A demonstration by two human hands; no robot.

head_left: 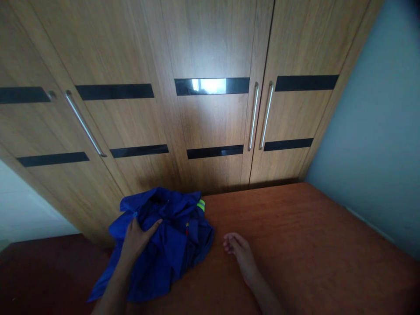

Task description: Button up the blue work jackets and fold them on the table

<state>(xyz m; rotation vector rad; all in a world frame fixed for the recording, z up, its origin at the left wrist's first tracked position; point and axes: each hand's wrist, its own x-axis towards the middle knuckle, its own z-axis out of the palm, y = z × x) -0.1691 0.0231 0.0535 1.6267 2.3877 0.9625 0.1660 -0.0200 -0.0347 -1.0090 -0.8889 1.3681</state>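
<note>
A crumpled blue work jacket (167,245) lies in a heap on the reddish-brown wooden surface, left of centre. One yellow-green reflective strip (201,204) shows at its far right edge. My left hand (139,236) is at the jacket's left part, with the thumb over the cloth and the fingers partly hidden in its folds, gripping it. To the right of the jacket, apart from it, my right hand (239,250) hovers over the wood with its fingers curled in. Nothing shows inside that hand.
A wooden wardrobe (213,122) with black strips stands directly behind the surface. Its long metal handles (253,116) are upright, and the doors are closed. On the right is a pale blue-green wall (377,153). The wooden surface (311,245) reaches to that wall.
</note>
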